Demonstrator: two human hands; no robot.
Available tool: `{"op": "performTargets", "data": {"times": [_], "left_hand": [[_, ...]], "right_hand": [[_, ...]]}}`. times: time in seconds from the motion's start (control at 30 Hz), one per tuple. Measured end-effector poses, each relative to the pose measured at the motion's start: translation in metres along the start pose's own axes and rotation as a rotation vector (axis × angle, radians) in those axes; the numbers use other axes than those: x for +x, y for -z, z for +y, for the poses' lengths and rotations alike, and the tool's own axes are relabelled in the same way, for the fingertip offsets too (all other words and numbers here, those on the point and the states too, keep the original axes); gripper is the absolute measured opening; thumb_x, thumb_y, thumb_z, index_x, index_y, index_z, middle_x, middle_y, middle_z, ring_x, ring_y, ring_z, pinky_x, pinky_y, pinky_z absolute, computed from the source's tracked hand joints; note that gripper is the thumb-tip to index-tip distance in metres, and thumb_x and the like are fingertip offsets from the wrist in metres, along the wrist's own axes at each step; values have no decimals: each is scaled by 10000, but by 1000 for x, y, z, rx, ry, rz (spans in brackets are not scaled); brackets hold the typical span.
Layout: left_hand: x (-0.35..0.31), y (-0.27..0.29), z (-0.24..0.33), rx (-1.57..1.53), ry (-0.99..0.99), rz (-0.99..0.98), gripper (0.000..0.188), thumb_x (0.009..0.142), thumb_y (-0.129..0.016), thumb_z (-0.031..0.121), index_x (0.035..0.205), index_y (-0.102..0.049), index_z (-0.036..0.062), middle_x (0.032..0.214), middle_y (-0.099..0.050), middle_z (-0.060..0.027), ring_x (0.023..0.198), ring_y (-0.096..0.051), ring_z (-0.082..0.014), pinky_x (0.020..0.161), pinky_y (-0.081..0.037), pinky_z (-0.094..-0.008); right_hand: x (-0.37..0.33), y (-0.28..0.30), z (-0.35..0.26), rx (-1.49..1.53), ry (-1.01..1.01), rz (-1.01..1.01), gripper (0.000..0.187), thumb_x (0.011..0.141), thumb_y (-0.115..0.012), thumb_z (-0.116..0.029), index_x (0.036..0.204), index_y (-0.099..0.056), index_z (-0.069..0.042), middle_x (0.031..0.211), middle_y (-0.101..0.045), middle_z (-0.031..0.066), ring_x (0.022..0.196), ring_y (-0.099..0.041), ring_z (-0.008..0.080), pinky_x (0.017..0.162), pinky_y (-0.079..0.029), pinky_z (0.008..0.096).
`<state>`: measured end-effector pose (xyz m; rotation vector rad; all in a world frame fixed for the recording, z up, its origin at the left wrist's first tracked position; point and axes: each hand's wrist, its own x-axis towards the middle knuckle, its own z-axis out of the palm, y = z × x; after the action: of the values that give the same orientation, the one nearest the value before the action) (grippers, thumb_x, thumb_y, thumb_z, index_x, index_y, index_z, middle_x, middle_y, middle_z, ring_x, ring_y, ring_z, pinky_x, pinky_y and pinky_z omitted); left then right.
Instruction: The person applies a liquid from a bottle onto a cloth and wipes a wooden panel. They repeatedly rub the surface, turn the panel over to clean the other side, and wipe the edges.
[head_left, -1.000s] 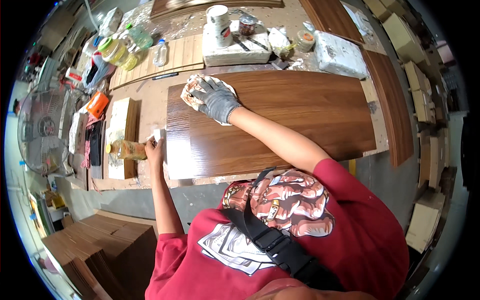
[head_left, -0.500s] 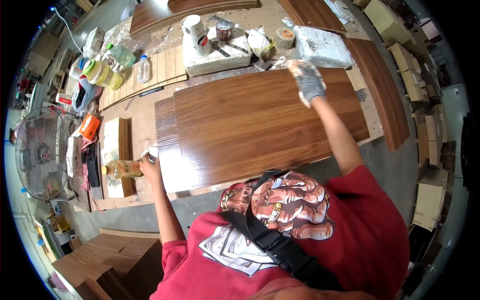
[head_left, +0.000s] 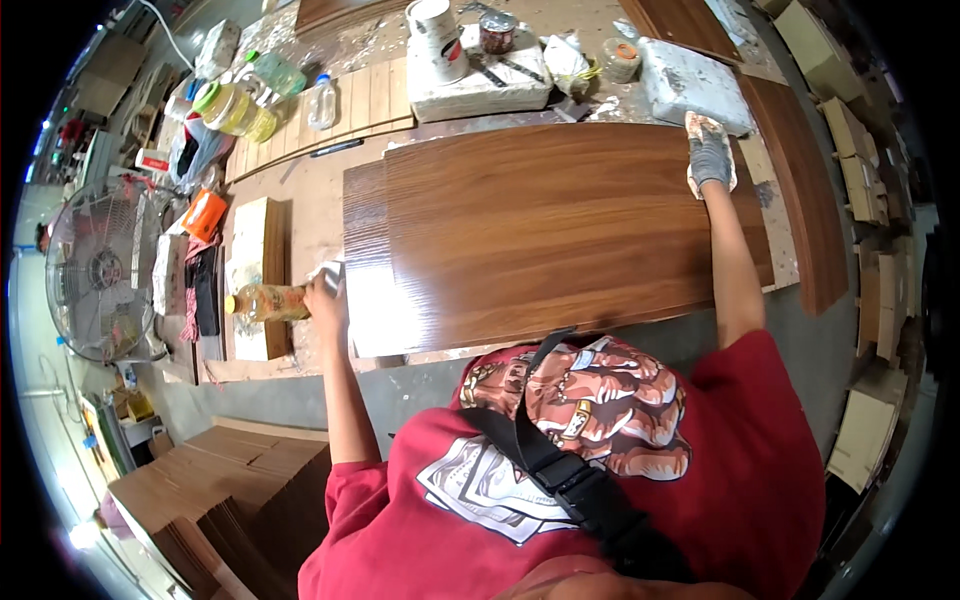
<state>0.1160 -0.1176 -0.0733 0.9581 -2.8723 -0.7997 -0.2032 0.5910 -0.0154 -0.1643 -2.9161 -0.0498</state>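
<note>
- The wooden panel (head_left: 560, 230) lies flat on the workbench (head_left: 300, 215) between the two hands, a long brown board with dark streaky grain running along its length.
- Its surface is glossy, and a pale sheen of reflected light sits on the end nearest the left hand.
- That same end shows a step, as though a second board lies under the top one.
- The right hand (head_left: 708, 152), in a grey glove, presses flat on a stained rag (head_left: 712, 170) at the panel's far right corner, fingers spread over the cloth.
- The left hand (head_left: 325, 295) is bare and closed around a small plastic bottle (head_left: 262, 301) of amber liquid, held on its side just off the panel's left edge.
- Beyond the right hand sits a white block (head_left: 695, 85); beyond the panel stand a paint-smeared tin (head_left: 437, 38) and a small can (head_left: 497, 30).
- A standing fan (head_left: 95, 270) is well out past the left hand.
</note>
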Motion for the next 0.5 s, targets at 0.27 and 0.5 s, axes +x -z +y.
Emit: {"op": "performTargets", "data": {"times": [0.27, 0.5], "left_hand": [[-52, 27, 79, -105, -280, 245, 410, 973, -567, 159, 1367, -589, 47, 1413, -542, -180, 1321, -433, -389, 1128, -349, -484], [-114, 23, 127, -109, -340, 194, 436, 924, -642, 167, 1341, -609, 45, 1479, -470, -207, 1368, -373, -425, 1155, -304, -515]], "right_hand": [[-58, 25, -205, -63, 529, 109, 415, 1045, -291, -295, 1252, -592, -99, 1263, -608, 128, 1219, -547, 280, 1059, -414, 390], [-102, 48, -346, 137, 718, 58, 433, 1046, -349, -326, 1409, -495, -142, 1401, -522, 84, 1342, -444, 278, 1154, -333, 401]]}}
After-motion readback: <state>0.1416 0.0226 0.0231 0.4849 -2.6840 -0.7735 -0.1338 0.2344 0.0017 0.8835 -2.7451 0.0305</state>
